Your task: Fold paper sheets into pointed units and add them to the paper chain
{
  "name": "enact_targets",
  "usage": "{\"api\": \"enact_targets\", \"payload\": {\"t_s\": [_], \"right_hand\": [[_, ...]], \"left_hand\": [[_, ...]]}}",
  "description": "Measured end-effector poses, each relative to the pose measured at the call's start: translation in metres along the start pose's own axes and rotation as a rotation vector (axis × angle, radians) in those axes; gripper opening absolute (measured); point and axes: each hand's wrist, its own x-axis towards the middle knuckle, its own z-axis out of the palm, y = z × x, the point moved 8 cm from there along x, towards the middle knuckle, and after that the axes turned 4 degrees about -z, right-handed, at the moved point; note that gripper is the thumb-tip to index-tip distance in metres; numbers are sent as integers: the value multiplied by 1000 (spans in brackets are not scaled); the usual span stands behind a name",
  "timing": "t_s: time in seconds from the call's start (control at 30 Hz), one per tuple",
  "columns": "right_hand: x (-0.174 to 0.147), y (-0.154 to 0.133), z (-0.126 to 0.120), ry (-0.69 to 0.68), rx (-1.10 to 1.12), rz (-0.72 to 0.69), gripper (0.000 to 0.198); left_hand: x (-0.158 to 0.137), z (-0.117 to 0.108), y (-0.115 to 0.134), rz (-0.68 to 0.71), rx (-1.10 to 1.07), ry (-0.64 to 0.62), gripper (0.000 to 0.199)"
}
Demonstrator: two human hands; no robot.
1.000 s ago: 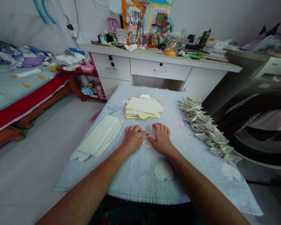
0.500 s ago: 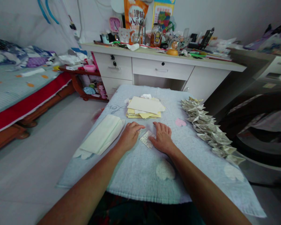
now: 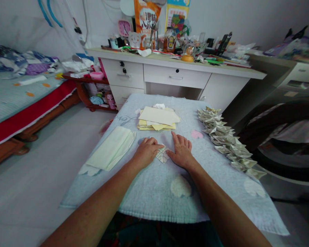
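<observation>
Paper, illegible, partly hidden by left fingers.

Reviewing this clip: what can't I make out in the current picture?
All in the head view:
Small patterned paper: partly covered by the left hand; whether that hand pinches or only presses it is unclear. Its markings are too small to read.
Paper stack: the top sheet hides most of the lower ones.
Folded paper shapes: overlapping, so hard to count.
Washing machine: cut off by the right edge.
</observation>
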Motion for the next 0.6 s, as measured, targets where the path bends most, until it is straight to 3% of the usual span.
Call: {"api": "enact_targets", "payload": {"t_s": [0.3,0.4,0.47,0.6], "right_hand": [[-5,20,-1,-65,37,25,85],[-2,27,-7,-7,122,40,84],[0,32,-15,68,186,73,73],[0,22,-19,87,196,27,24]], "left_hand": [[0,3,-3,-1,-16,14,37],[0,2,-3,-2,-30,20,37],[-1,1,-2,2,-44,25,36],[0,-4,1,11,-87,36,38]]}}
